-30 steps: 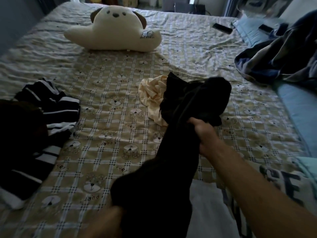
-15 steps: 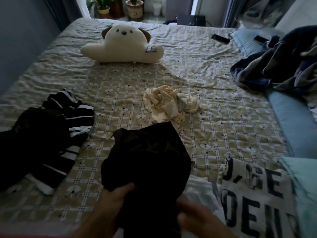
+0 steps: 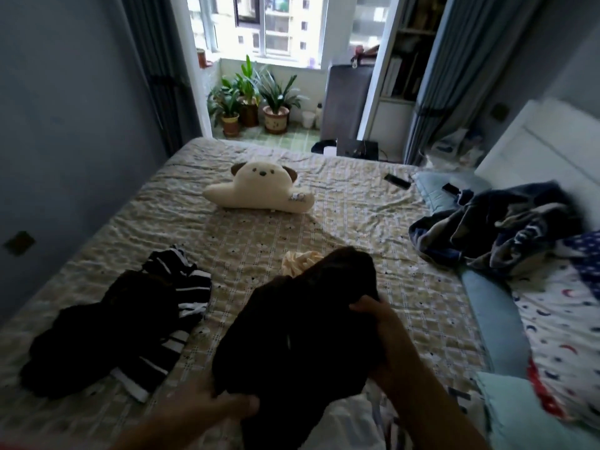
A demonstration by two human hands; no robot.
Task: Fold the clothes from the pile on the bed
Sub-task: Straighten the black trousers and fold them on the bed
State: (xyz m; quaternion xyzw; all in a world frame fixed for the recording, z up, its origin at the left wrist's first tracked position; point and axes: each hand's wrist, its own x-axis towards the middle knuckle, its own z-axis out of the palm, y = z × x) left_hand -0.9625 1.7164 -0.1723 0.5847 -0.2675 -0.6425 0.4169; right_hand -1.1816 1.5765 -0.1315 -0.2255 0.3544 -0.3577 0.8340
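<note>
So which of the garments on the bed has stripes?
The black-and-white striped garment at left, beside the dark pile; the others are plain.

On the bed (image 3: 357, 206), the toy dog (image 3: 259, 190) lies near the far edge. The clothes pile (image 3: 123, 319) lies by the left edge. The blanket (image 3: 496, 225) lies by the right edge. Both hands hold a garment (image 3: 302, 329) above the near edge.

Much of the clothing is hidden by the dark bunched garment (image 3: 302, 323).

It covers most of the crumpled cream cloth (image 3: 300, 260) and the left hand's (image 3: 214, 405) fingers; its own shape is unreadable. The white printed garment (image 3: 350, 423) runs off the bottom edge, lettering hidden.
</note>
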